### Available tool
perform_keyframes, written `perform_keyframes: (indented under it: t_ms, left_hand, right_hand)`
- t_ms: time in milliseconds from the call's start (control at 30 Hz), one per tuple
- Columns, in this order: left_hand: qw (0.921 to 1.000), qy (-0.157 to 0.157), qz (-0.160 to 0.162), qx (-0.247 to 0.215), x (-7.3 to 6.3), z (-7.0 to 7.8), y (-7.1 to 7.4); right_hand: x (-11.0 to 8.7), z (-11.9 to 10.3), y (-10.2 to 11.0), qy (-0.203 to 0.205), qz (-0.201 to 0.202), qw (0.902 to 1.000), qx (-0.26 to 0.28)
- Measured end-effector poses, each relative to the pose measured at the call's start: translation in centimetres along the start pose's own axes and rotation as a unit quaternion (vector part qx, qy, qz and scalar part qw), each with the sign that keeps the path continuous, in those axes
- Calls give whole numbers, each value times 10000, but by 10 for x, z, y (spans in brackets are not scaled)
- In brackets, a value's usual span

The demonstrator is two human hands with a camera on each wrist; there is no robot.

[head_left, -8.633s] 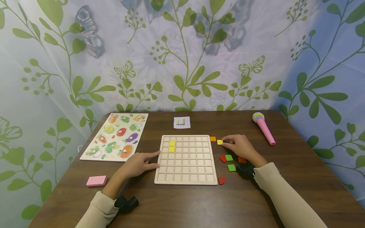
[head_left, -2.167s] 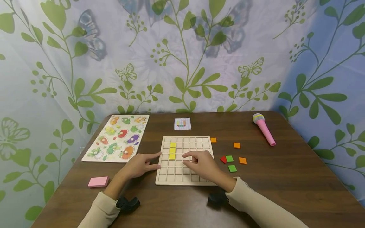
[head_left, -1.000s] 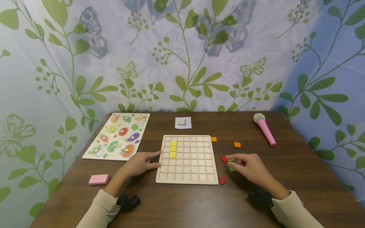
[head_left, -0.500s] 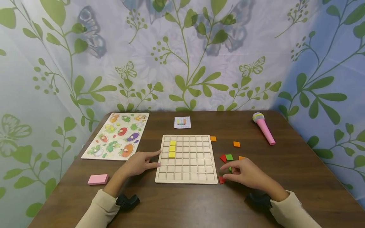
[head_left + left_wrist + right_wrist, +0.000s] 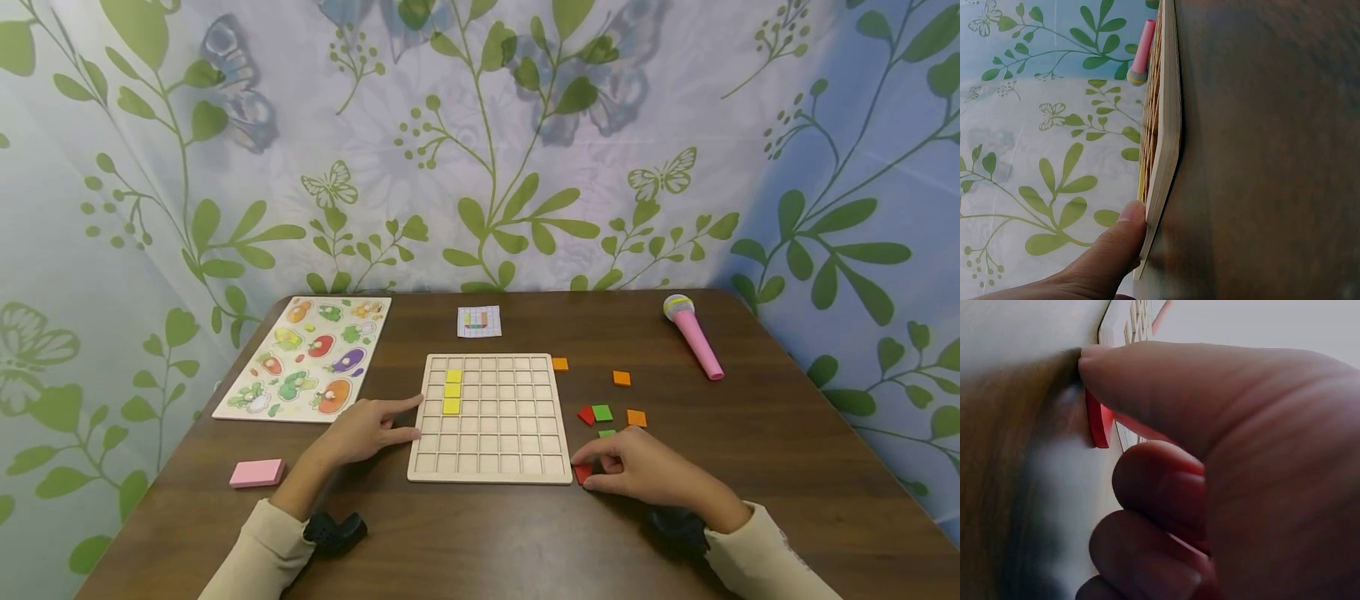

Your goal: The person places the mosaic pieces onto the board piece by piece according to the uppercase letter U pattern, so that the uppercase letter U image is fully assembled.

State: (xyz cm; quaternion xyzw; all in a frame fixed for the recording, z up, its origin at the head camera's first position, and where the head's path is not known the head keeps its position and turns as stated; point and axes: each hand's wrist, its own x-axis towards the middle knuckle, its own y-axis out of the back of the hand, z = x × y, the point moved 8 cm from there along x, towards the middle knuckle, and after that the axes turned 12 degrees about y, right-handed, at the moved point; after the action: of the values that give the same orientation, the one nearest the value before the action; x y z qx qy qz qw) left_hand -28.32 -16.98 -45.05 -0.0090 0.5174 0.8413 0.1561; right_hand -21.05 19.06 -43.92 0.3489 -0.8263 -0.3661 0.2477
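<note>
Right grip pinches one red piece — left grip, wide, touches one board bearing three yellow tiles.

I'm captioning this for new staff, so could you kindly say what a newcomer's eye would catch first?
Probably the pale wooden grid board, central on the brown wooden table, with three flat yellow square tiles in one column. The right hand pinches a flat red tile by the board's near right corner. A pink-handled microphone lies far right.

Microphone lies centre right, puzzle centre left, block lower left, leafy cloth fills the top!
</note>
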Motion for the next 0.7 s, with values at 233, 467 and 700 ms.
perform_keyframes:
  t_ms: [233, 467, 700]
  left_hand:
    - [10000, -15, -10, 7, 0, 0, -1]
    - [10000, 69, -43, -5, 0, -2, -2]
    - [10000, 32, -26, -10, 0, 0, -1]
  right_hand:
    - [-1, 8, 5, -492, 476, 9951, -714]
    - [2, 5, 9, -811, 952, 9788, -1623]
    - [-3, 3, 13, -378, 610, 9928, -957]
